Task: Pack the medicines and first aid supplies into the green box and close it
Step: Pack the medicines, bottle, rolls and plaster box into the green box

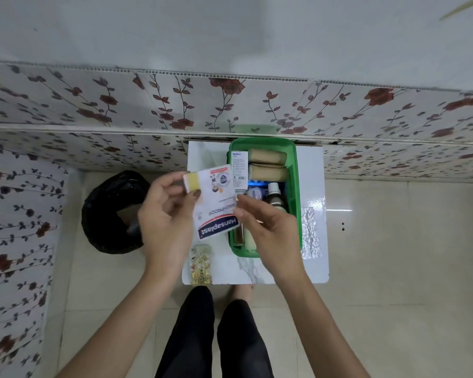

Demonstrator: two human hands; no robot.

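The green box [298, 186] stands open on a small white table [316, 268], holding two tan bandage rolls [266, 165], a white medicine carton [239, 165], a dark bottle [277, 196] and other small items. Both hands hold a white Hansaplast plaster packet [216, 203] in the air just left of the box. My left hand [165, 216] pinches its upper left corner. My right hand [268, 230] grips its right edge and covers the box's near part. A blister strip of yellow capsules [201, 266] lies on the table near its front left corner.
A black bin bag [107, 214] sits on the tiled floor left of the table. A silver foil strip [311, 233] lies on the table right of the box. A floral-patterned wall runs behind and to the left. My legs stand at the table's front edge.
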